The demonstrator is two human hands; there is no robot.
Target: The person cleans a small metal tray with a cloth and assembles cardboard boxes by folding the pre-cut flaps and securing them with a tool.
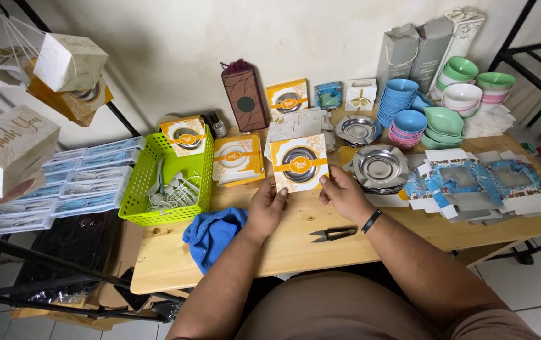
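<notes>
Yellow-and-white gift box (299, 162) with a round window showing a metal dish, held upright on the counter (283, 245), bottom edge touching the wood; left hand (266, 208) at the box's lower left corner, fingers (278, 192) pinching that corner; right hand (344, 194) at the box's lower right edge, fingers (324, 181) pinching that edge, black wristband (371, 221) on that wrist; thread snips (333, 235) lying in front of the box, apart from both hands; blue cloth (212, 232) front-left of the box; stack of similar boxes (238, 158) just left of the box; green basket (167, 182) of white cutlery further left; stack of steel dishes (380, 169) just right of the box; flat windowed cartons (481, 186) further right; coloured bowls (437, 107) behind-right of the box, near the wall.
</notes>
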